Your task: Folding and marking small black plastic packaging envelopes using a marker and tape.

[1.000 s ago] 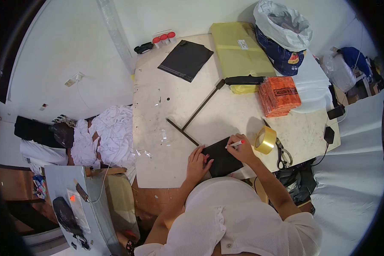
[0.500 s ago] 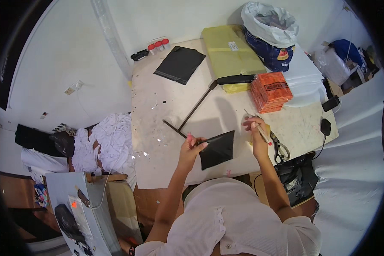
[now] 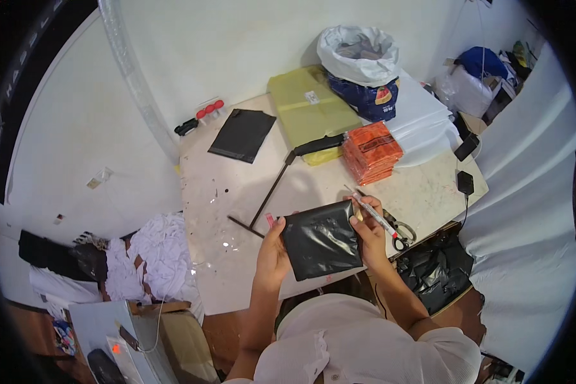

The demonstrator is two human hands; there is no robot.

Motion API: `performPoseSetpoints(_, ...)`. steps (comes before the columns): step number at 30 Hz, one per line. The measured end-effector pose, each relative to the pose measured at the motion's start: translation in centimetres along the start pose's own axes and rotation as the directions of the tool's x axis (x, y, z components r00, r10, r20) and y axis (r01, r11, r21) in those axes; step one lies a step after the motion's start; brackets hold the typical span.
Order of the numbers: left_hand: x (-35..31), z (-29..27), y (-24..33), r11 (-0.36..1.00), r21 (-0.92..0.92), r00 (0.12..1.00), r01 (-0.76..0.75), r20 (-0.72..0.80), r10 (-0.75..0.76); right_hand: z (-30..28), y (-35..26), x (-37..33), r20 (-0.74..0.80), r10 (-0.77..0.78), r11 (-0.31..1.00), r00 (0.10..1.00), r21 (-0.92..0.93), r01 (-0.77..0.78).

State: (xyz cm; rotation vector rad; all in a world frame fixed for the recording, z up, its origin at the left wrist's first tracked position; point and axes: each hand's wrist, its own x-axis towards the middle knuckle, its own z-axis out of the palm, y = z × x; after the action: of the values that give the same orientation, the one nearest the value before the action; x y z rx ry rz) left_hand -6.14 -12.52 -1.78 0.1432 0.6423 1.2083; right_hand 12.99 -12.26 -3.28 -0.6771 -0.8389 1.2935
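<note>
A glossy black plastic packet [image 3: 321, 244], roughly square, is held up over the table's near side. My left hand [image 3: 272, 257] grips its left edge, thumb on top. A small pink piece [image 3: 269, 220] shows by the left fingertips; whether they hold it is unclear. My right hand [image 3: 370, 238] pinches the packet's right edge. Across those same right fingers lies a slim whitish pen-like tool [image 3: 376, 216] with a thin tip and a red end. Scissors [image 3: 405, 232] lie on the table beside the right hand, partly hidden behind it.
On the table [image 3: 217, 256] lie a dark T-shaped metal tool [image 3: 272, 195], a flat black bag [image 3: 242, 136], orange wrapped packs [image 3: 372, 152] and yellow plastic sheeting [image 3: 313, 105]. A blue-and-white sack [image 3: 361, 80] and red-capped containers [image 3: 210, 109] stand behind. A black adapter [image 3: 464, 183] sits right.
The packet has turned its broad face up and come nearer. My right hand has moved left and taken its right edge, keeping the pen-like tool. The whole view has shifted.
</note>
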Motion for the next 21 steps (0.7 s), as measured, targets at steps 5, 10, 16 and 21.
performPoseSetpoints(5, 0.6, 0.9, -0.7, 0.988, -0.083, 0.990, 0.132, 0.067, -0.127, -1.2, -0.7, -0.8, -0.056, 0.008, 1.000, 0.998, -0.024, -0.009)
performPoseSetpoints(10, 2.5, 3.0, -3.2, 0.980, -0.064, 0.979, 0.190, 0.093, -0.183, -3.1, -2.9, -2.1, -0.155, -0.050, 0.999, 0.987, -0.025, 0.046)
performPoseSetpoints(16, 5.3, 7.7, -6.5, 0.936, 0.184, 0.930, 0.299, 0.163, -0.329, -6.4, -5.7, -3.7, -0.369, -0.024, 0.999, 0.929, -0.039, 0.011)
performPoseSetpoints(21, 6.6, 14.1, -12.8, 0.890, 0.427, 0.866, 0.161, 0.371, -0.335, -9.7, -9.5, -7.0, -0.635, -0.230, 0.957, 0.737, -0.011, 0.290)
